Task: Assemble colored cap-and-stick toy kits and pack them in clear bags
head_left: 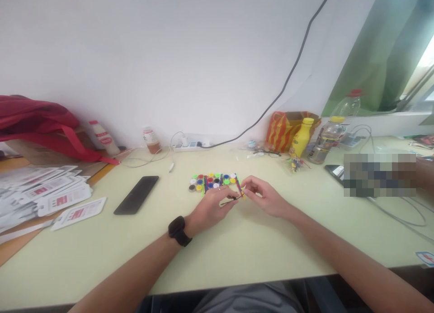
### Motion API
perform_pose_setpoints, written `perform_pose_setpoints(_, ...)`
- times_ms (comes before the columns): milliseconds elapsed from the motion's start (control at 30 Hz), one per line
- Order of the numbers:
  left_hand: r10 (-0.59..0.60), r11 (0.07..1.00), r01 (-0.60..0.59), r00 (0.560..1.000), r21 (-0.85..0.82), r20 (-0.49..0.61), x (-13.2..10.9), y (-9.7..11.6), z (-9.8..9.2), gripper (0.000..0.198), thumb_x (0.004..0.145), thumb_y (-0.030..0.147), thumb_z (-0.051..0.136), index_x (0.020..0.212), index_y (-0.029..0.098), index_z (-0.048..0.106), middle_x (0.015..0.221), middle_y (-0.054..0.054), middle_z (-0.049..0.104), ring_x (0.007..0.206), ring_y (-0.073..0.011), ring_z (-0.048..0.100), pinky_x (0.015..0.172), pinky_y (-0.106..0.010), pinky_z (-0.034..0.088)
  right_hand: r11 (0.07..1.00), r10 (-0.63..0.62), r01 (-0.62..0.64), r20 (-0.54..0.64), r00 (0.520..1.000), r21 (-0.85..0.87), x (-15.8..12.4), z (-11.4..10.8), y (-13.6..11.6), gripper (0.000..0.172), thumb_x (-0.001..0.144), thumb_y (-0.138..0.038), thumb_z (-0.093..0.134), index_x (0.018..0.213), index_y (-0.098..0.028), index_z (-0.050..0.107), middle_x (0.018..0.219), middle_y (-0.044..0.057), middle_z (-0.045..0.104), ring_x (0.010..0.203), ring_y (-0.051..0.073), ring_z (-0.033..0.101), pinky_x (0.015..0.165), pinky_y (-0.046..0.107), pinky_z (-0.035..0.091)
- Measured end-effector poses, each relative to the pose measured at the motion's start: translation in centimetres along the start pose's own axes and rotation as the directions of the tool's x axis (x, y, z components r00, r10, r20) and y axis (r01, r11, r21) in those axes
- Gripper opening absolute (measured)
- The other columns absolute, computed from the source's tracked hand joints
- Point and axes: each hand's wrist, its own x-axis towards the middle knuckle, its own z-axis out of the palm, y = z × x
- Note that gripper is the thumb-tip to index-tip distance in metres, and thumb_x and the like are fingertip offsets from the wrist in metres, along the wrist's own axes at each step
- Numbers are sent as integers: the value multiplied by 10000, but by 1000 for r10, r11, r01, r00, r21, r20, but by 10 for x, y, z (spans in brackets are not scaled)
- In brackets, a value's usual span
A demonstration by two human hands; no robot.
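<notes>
A thin dark strip (235, 198) is pinched by the left hand (214, 208), beside round multicoloured discs (199, 182) on the pale-green tabletop (257, 254). The right hand's (266, 197) fingertips are held nearby; whether they are clamped cannot be told.

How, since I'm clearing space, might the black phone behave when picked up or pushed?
The black phone would probably slide rather than tip, as it lies flat. Its slab shape suggests stiffness; its smooth-looking face may be slippery.
</notes>
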Motion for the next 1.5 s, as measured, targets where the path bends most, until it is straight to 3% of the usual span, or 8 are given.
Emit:
perform_pose_setpoints(400, -246, 887, 254, 967, -386, 72, 0, 3, 11, 219, 995, 338, 645, 1147, 195, 711, 1103, -100, 736, 987, -211, 705, 876, -353, 600, 987, 50, -42, -51, 997, 155, 4, -1, 12, 394, 983, -588, 581, 1135, -224, 584, 821, -4, 561, 679, 143, 527, 676, 294, 483)
perform_pose_setpoints(600, -362, 799, 314, 932, -512, 7, 2, -2, 11, 279, 900, 361, 776, 1100, 176, 715, 1020, -79, 742, 935, -195, 710, 875, -342, 600, 999, 17, -23, -174, 985, -36, 1, -4, 9, 367, 1025, -529, 521, 1255, -249, 578, 1037, 59, 619, 921, 193, 606, 797, 324, 525)
perform_pose_setpoints(767, -434, 739, 353, 901, -574, -4, 5, -2, 9, 317, 858, 389, 817, 1063, 160, 742, 986, -83, 753, 843, -181, 706, 782, -318, 595, 995, -40, 34, -66, 997, -94, -2, -7, 4, 364, 1052, -466, 478, 1327, -255, 587, 892, 28, 615, 810, 180, 601, 762, 327, 510)
perform_pose_setpoints(967, -458, 691, 360, 889, -627, 7, 5, -7, 8, 338, 843, 382, 835, 1079, 152, 761, 1002, -92, 761, 846, -177, 707, 773, -305, 586, 1000, -22, 23, -51, 998, 9, -5, 4, 4, 639, 1028, -453, 536, 1593, -310, 276, 959, 16, 613, 784, 166, 594, 721, 311, 505)
perform_pose_setpoints(1100, -476, 667, 361, 879, -652, 0, 6, -8, 8, 335, 823, 371, 856, 1054, 146, 767, 967, -82, 762, 824, -168, 707, 773, -298, 586, 994, 41, -36, -44, 998, 104, -6, 3, 5, 367, 1034, -541, 497, 1142, -238, 673, 856, 9, 583, 681, 139, 514, 662, 296, 453)
perform_pose_setpoints(1167, -483, 662, 360, 876, -657, -7, 6, -7, 7, 331, 816, 376, 862, 1027, 139, 767, 939, -81, 762, 805, -164, 704, 764, -295, 584, 988, 70, -73, 30, 997, 139, -4, -1, 5, 616, 1059, -584, 395, 637, -187, 604, 657, 7, 497, 609, 134, 454, 651, 309, 417)
perform_pose_setpoints(1233, -487, 660, 361, 873, -659, -10, 6, -6, 7, 327, 810, 376, 866, 1009, 136, 766, 934, -80, 763, 799, -159, 700, 765, -290, 584, 981, 76, -85, 59, 995, 172, -3, -6, 5, 734, 1070, -597, 340, 463, -192, 417, 545, -1, 392, 559, 129, 394, 637, 321, 381)
perform_pose_setpoints(1500, -469, 682, 373, 883, -629, 15, 4, -6, 8, 310, 812, 357, 864, 1023, 156, 759, 999, -78, 769, 883, -189, 724, 846, -327, 594, 925, 86, -92, 32, 996, 369, -1, 4, 3, 319, 920, -472, 739, 951, -221, 546, 836, -4, 615, 714, 134, 549, 664, 277, 457)
